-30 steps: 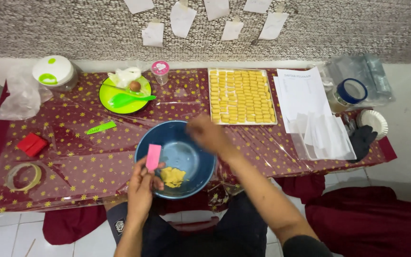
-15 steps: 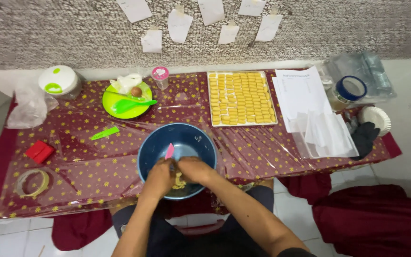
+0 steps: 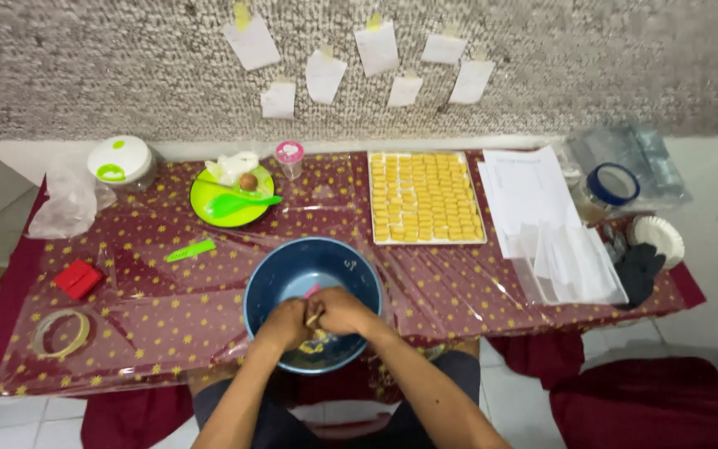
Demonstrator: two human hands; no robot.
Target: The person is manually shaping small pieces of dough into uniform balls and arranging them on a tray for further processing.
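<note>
Left hand (image 3: pixel 286 321) and right hand (image 3: pixel 341 309) closed together on dough (image 3: pixel 313 342) in blue bowl (image 3: pixel 276 283); pink scraper (image 3: pixel 312 291) between. Dough likely soft, sticky; pinch small lumps.

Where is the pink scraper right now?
In the head view, the pink scraper lies inside the blue bowl at table centre, mostly hidden just above the left hand and right hand.

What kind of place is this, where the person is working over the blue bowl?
Probably a home baking setup, not a shop kitchen. A low table under a plastic-covered patterned cloth stands on a tiled floor against a wall. On it, a tray of small yellow pastries; both hands, left and right, work dough in the blue bowl.
</note>
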